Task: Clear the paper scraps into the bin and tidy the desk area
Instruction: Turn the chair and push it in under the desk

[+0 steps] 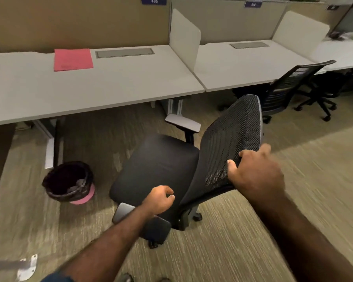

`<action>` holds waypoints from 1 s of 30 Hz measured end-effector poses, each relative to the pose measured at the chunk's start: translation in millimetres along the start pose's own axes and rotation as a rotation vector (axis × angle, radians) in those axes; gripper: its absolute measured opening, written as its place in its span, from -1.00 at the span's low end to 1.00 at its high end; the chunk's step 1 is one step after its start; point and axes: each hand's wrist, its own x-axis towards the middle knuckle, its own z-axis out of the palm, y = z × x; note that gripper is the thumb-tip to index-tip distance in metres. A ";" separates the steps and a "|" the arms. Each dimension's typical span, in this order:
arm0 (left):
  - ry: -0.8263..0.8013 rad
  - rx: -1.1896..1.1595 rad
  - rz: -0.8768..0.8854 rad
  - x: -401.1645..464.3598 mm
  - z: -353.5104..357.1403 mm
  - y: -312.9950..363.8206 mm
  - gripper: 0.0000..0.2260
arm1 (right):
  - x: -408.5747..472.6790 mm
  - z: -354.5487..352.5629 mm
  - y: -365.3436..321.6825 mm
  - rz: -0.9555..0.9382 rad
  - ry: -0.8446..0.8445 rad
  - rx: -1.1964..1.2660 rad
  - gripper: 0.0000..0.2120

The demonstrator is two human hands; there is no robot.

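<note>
Right hand [255, 171] grips the top edge of the black mesh chair [192, 163] backrest, thumb on the front of the mesh, fingers wrapped behind. Left hand [158, 199] hangs over the rear edge of the seat, fingers curled loosely inward, holding nothing; can't tell if it touches the seat.

Chair stands on the carpet [243, 231] pulled out from the desk [90, 86], turned at an angle, seat pointing toward the desk's right end. Its far armrest sits just beside the desk leg; near armrest is partly hidden under the left forearm.

Bin [68, 182] with a black liner stands on the floor under the desk's front edge, left of the chair, near it but not touching. Something crumpled and grey lies inside; a pink piece shows at the lower right of the bin, can't tell if it's in the liner or under it.

Desk top holds one pink paper sheet [72, 59] lying flat near the back panel, just left of the grey cable hatch [124, 52]. White divider [183, 37] separates it from the next desk [249, 64]; a second black chair [289, 84] is tucked at that one, well apart from the held chair.

Image edges are motion-blurred
</note>
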 end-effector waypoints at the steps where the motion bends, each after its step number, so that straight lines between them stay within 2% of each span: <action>1: -0.006 -0.026 0.019 -4.2 -3.7 4.5 -0.69 | -6.6 -3.0 -7.5 -0.018 -0.017 -0.011 -0.59; 8: 0.023 -0.166 0.117 -36.0 -27.8 9.7 -0.74 | -58.2 -18.5 -53.1 -0.171 -0.104 -0.043 -0.61; 18: 0.148 -0.333 0.068 -89.2 -75.9 -22.7 -0.68 | -105.2 -22.2 -114.5 -0.509 -0.177 -0.044 -0.58; 22: 0.208 -0.407 0.068 -108.7 -93.5 -30.0 -0.78 | -115.5 -21.1 -135.0 -0.637 -0.173 -0.038 -0.66; 25: 0.260 -0.474 0.087 -123.3 -104.4 -30.9 -0.57 | -121.5 -18.7 -146.4 -0.717 -0.181 -0.029 -0.66; 30: 0.291 -0.613 0.128 -167.4 -125.8 -21.7 -0.65 | -128.9 -12.4 -163.1 -0.835 -0.186 0.024 -0.61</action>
